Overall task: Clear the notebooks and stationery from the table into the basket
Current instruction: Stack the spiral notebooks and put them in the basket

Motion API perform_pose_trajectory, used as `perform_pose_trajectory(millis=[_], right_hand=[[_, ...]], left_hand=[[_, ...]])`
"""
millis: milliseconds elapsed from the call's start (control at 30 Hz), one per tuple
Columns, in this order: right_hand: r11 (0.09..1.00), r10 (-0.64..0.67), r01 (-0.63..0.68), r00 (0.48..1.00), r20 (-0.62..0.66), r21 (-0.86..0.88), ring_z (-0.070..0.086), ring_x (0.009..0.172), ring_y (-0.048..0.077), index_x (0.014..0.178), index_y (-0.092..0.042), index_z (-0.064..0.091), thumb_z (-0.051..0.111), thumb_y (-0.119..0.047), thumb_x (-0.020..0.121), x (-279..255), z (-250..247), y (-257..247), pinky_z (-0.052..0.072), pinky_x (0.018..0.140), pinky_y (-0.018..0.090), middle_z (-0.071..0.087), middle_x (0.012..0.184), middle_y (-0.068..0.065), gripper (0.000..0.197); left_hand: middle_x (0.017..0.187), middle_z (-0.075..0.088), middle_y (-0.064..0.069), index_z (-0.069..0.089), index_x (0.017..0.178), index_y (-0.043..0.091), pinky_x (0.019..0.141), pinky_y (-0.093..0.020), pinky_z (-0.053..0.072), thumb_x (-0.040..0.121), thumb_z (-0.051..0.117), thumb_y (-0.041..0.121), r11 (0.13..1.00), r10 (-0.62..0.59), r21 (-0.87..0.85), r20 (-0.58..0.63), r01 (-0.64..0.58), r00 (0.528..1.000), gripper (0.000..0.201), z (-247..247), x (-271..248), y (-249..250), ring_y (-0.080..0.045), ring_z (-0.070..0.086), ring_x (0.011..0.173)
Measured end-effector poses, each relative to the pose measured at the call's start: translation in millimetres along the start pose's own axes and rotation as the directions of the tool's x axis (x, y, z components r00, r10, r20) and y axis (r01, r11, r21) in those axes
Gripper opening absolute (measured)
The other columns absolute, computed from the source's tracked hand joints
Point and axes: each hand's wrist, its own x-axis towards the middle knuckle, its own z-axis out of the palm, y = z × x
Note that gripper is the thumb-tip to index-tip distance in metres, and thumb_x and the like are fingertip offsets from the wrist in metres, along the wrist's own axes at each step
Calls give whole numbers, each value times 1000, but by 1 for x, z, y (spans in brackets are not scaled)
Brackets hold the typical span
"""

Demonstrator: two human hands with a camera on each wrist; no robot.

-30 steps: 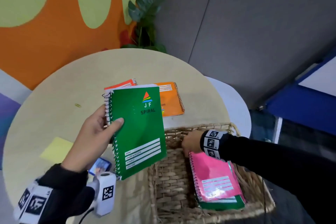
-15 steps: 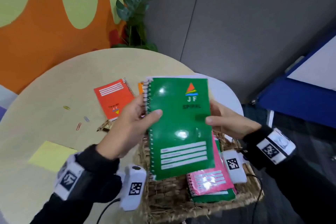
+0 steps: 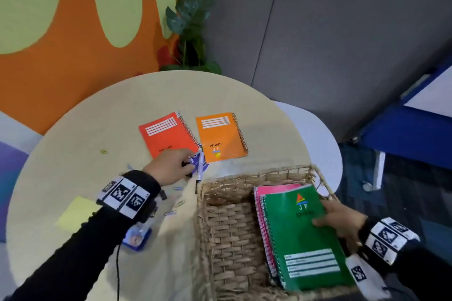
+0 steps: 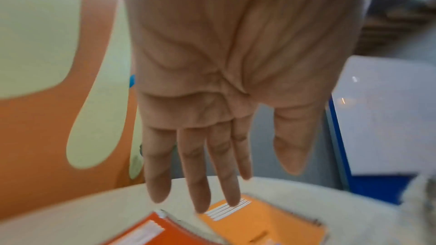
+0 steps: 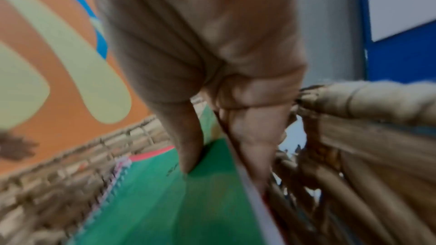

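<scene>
- The basket [image 3: 227, 222] sits at the counter's [image 3: 85, 134] near right edge, overhanging it; every place below is told from the basket.
- Against the basket's right wall lies a stack of notebooks: the green notebook [image 3: 305, 234] on top, a pink one [image 3: 276, 188] showing beneath at the far and left edges.
- The right hand [image 3: 342, 221] grasps the green notebook's right edge, thumb on the cover and fingers under it, pressed close to the right wall [image 5: 368, 118].
- The basket's left half is bare wicker floor.
- The left hand [image 3: 171, 168] is out beyond the basket's far left corner, over a pen [image 3: 200, 166] and a small purple item; in the left wrist view its fingers [image 4: 200, 174] are straight and released, holding nothing.
- Beyond the basket's far rim lie the red notebook [image 3: 168, 133] and the orange notebook [image 3: 221, 137], side by side, coils on their right edges, nearly touching at the near corners.
- Left of the basket, paper clips [image 3: 179, 203] are scattered on the counter, with a yellow sticky pad [image 3: 75, 212] further left and a blue item [image 3: 135, 237] under the forearm.
- Past the two notebooks the counter runs bare to its far rounded edge.
</scene>
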Motion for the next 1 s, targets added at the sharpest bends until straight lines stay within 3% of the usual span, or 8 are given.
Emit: perform_pose_trajectory(millis=[67, 133, 233, 367, 433, 567, 733, 1000], right_hand=[[905, 5, -37, 997, -76, -424, 68, 95, 22, 106, -7, 67, 70, -15, 82, 8, 3, 3, 56, 83, 26, 72, 105, 7, 26], [661, 49, -105, 994, -97, -743, 66, 101, 19, 90, -17, 64, 64, -36, 84, 3, 9, -8, 50, 79, 22, 67, 102, 2, 20], [416, 16, -128, 991, -134, -900, 63, 109, 23, 104, -16, 60, 57, -42, 85, -9, 15, -45, 48, 83, 27, 66, 111, 5, 32], [657, -212, -11, 957, -200, -753, 64, 71, 18, 75, -18, 60, 58, -40, 86, -19, 12, -136, 49, 63, 26, 63, 71, 0, 24], [842, -312, 176, 930, -193, -510, 68, 67, 19, 83, -20, 64, 63, -31, 85, -10, 16, -183, 56, 68, 32, 70, 72, 1, 12], [916, -389, 345, 889, -240, -207, 63, 74, 24, 105, -8, 61, 65, -20, 85, 43, 33, -267, 54, 65, 33, 67, 89, 12, 24], [933, -229, 138, 940, -252, -333, 56, 107, 28, 133, -8, 44, 67, -30, 83, 129, 60, -316, 52, 85, 39, 54, 123, 12, 59], [837, 37, -235, 926, -377, -495, 35, 137, 33, 147, -9, 13, 73, -41, 77, 189, 96, -303, 35, 110, 44, 28, 150, 17, 97]], left_hand=[[133, 58, -9, 50, 133, 14, 97, -33, 45, 93, 51, 28, 972, -84, 222, 52, 71, 995, 43, -10, 21, -23, -28, 54, 122], [132, 59, -10, 51, 129, 14, 96, -37, 48, 91, 49, 30, 923, -134, 373, 67, 99, 989, 42, -20, 41, -39, -29, 56, 119], [128, 60, -10, 50, 126, 14, 91, -39, 49, 91, 53, 29, 853, -153, 514, 89, 86, 984, 38, -29, 67, -52, -29, 57, 117], [148, 38, -10, 33, 143, 23, 109, -50, 30, 96, 42, 20, 722, -158, 688, 60, 74, 986, 47, -29, 106, -63, -32, 32, 140], [158, 19, -9, 23, 148, 26, 115, -57, 19, 98, 38, 22, 686, -156, 726, 78, 51, 985, 52, -27, 127, -72, -32, 12, 148], [162, 8, -5, 18, 148, 36, 114, -64, 13, 100, 33, 28, 644, -34, 761, 140, -86, 990, 51, -24, 161, -80, -32, 0, 149], [162, 3, -5, 21, 148, 30, 115, -61, 12, 100, 36, 21, 589, -30, 783, 267, -199, 963, 51, -20, 180, -82, -31, -4, 149], [151, 34, -7, 23, 144, 15, 115, -59, 16, 97, 38, 8, 618, 118, 733, 272, -285, 955, 50, -23, 194, -95, -32, 10, 148]])
